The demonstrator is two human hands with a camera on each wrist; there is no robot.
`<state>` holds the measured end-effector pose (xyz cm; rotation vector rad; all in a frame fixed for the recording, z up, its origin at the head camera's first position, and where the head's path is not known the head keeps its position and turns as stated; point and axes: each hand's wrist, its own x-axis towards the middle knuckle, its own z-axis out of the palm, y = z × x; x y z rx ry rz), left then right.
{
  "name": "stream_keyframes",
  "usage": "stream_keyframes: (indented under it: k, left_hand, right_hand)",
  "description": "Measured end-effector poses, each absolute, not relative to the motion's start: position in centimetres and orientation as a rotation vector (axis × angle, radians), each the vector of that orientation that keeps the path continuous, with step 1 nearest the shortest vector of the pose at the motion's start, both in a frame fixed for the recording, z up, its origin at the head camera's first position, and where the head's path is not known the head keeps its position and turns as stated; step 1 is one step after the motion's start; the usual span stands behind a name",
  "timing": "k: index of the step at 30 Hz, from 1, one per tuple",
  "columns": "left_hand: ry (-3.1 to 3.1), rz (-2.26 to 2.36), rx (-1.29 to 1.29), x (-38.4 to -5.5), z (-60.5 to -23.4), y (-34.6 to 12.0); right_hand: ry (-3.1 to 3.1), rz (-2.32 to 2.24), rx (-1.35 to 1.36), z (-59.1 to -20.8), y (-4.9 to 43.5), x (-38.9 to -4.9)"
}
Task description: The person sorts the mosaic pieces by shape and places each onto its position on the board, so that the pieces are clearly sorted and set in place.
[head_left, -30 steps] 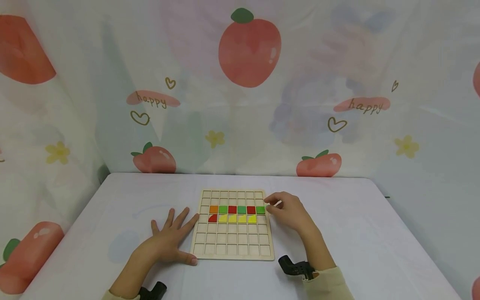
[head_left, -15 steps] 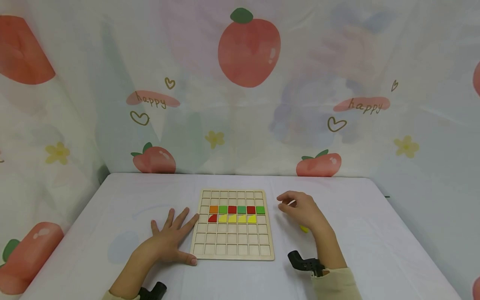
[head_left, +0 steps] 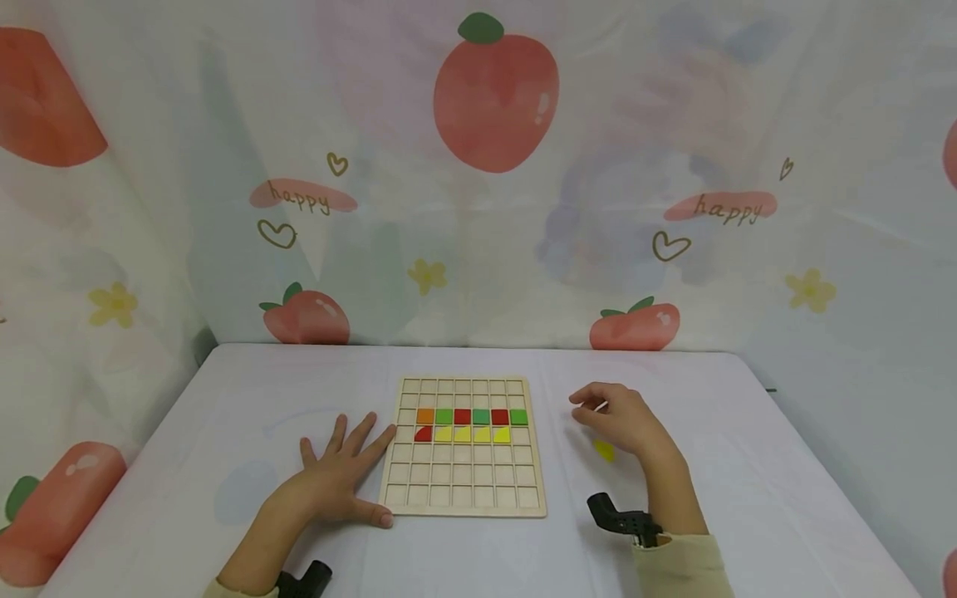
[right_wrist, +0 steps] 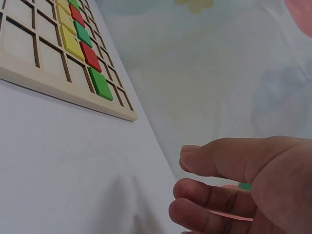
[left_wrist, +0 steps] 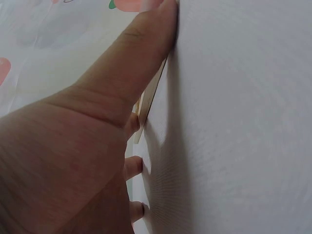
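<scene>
A wooden grid board [head_left: 463, 498] lies flat on the white table. One row holds orange, green and red square tiles, ending in a green tile [head_left: 518, 417] at the right. The row nearer the person has a red piece [head_left: 424, 433] and several yellow pieces [head_left: 463, 434]. My left hand [head_left: 336, 482] rests with spread fingers along the board's left side, thumb by its front corner. Right of the board, my right hand [head_left: 616, 415] hovers over the table with loosely bent fingers and nothing between them. Just below it lies a yellow piece [head_left: 604, 451].
A patterned curtain [head_left: 493, 249] hangs behind the table [head_left: 299, 374] and along its sides. Black camera mounts sit at both wrists, the right mount [head_left: 620, 517] sticking out toward the board.
My right hand has moved away from the board's right edge, further right, uncovering the yellow piece on the table. My left hand and the tiles on the board stay put.
</scene>
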<state>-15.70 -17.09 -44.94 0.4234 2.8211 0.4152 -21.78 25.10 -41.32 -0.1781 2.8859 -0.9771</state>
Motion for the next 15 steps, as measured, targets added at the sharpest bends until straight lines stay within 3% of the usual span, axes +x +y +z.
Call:
stream_keyframes:
  k: [15]
  left_hand:
    - [2.82, 0.411, 0.413, -15.6, -44.7, -17.0]
  right_hand:
    - [2.793, -0.793, -0.081, -41.4, 26.6, -21.3]
